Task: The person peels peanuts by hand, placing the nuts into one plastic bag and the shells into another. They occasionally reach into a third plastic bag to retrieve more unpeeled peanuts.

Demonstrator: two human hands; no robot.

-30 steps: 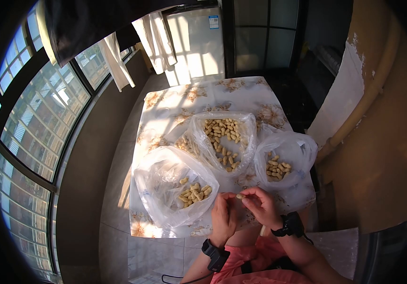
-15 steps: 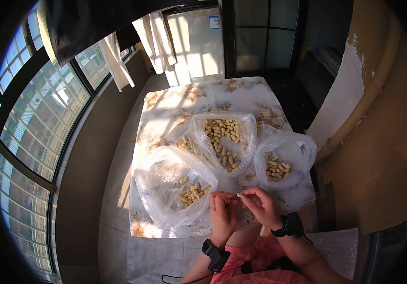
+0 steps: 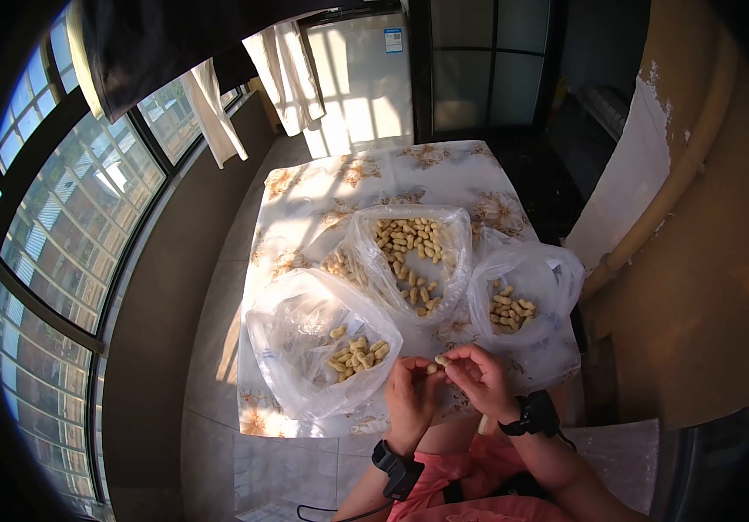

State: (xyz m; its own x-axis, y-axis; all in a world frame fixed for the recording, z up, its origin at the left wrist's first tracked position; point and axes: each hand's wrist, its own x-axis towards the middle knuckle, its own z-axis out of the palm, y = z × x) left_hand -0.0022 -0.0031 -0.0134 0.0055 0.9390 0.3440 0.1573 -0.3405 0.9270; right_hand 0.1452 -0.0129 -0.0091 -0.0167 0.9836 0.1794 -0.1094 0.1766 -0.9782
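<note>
My left hand (image 3: 411, 396) is pinched on a peanut (image 3: 432, 369) at the near edge of the table. Close beside it, my right hand (image 3: 476, 379) grips another peanut (image 3: 442, 359) between thumb and fingers. The fingertips of both hands almost meet. Left of my hands is an open plastic bag (image 3: 283, 383) with several peanuts (image 3: 357, 357) inside. A middle bag (image 3: 361, 235) farther back holds a larger pile of peanuts (image 3: 409, 237). At the right, a third bag (image 3: 566, 274) contains several more peanuts (image 3: 510, 311).
A flowered cloth (image 3: 305, 187) covers the table under the bags. Barred windows (image 3: 78, 226) line the left side, and a white appliance (image 3: 361, 87) stands behind the table. A pipe (image 3: 653, 226) runs along the right wall. Black bands are on both wrists.
My left fingers have shifted slightly, and the peanut in them now shows more clearly. My right hand has barely moved.
</note>
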